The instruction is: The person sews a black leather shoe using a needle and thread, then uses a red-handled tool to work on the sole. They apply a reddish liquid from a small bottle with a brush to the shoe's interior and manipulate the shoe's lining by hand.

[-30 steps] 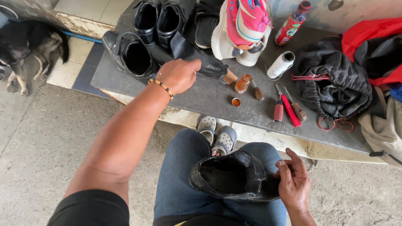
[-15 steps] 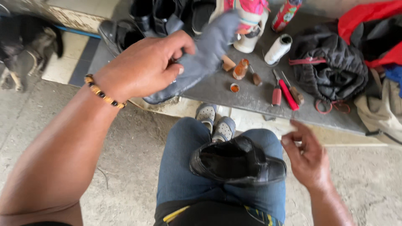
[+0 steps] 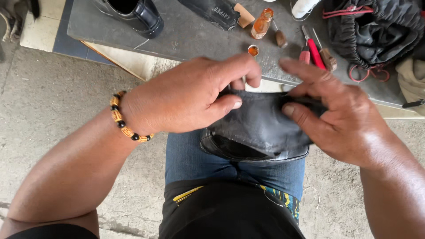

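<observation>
Both hands had come together at frame centre; left hand (image 3: 190,99) and right hand (image 3: 338,117) pinched a dark insole (image 3: 261,121) lying left-to-right over the shoe (image 3: 230,150).

left hand (image 3: 190,99) pinching, right hand (image 3: 341,117) pinching; hands close

Street cobbler's stall: shoe (image 3: 133,13), glue bottle (image 3: 260,23), awls (image 3: 325,55).

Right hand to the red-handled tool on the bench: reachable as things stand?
Probably yes. The red-handled tool lies just beyond the right hand with nothing between them, but that hand and the left hand both grip the dark insole, so it must let go first.
</observation>
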